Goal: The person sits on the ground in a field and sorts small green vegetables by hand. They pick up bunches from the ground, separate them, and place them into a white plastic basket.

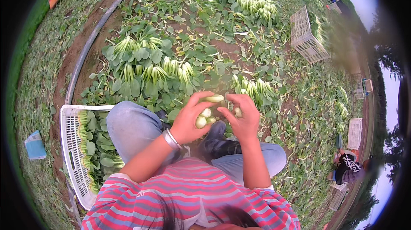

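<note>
In front of my knees, my left hand (191, 118) is closed round several pale green bok choy heads (201, 121), their white bases pointing up. One more head (215, 98) lies across its fingertips, pointing toward my other hand. My right hand (242, 115) is curled close beside it, thumb and fingers bent round another bok choy base (238, 112). The leaves under both hands are mostly hidden. Just beyond the hands, a small pile of bok choy (258, 89) lies on the ground.
At my left knee stands a white plastic crate (76, 161) packed with bok choy. Bunches (152, 74) lie ahead, with a long row (239, 0) farther off. A grey hose (90, 37) runs along the left. Another crate (303, 37) stands ahead right; a person (347, 168) is far right.
</note>
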